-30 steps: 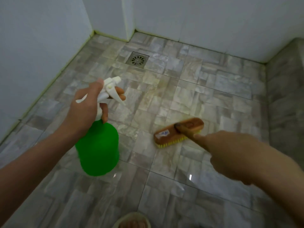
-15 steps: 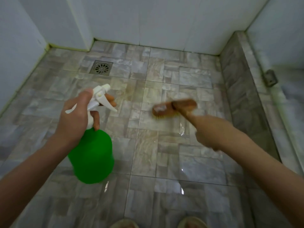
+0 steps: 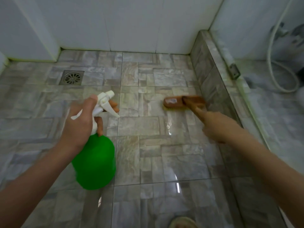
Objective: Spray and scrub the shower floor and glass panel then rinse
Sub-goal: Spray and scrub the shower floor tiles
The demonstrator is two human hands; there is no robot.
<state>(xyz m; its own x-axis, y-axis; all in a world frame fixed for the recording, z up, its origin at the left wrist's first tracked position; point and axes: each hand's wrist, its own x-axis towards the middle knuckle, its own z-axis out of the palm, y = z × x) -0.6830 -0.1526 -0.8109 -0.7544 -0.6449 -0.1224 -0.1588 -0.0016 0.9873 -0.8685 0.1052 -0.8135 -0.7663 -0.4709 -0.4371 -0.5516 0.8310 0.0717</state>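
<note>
Wooden scrub brush (image 3: 182, 102) is the thing that has moved. A second ago its head worked the tiles at the middle of the frame. Now it lies at the centre right, bristles down on the shower floor (image 3: 141, 162), just beside the foot of the tiled curb (image 3: 212, 83). The right hand (image 3: 217, 127) is clenched round the brush's handle, though it is too blurred to tell the fingers apart. The view has also swung rightwards, so the floor drain (image 3: 71, 77) now sits at the upper left and a white hose (image 3: 271, 51) shows at the upper right, beyond the curb.

The left hand (image 3: 82, 122) has kept its grasp on the green spray bottle (image 3: 93, 160), with fingers wrapped about the neck and one over the white trigger. It holds the bottle above the floor at the lower left. Bright glints on the tiles near the brush suggest the floor is wet.

By my reading the stroke has reached the right edge of the floor, so floor scrubbing is under way, and the glass panel and the rinse are yet to come. Whether the hazy sheet above the curb is that panel I cannot say.
</note>
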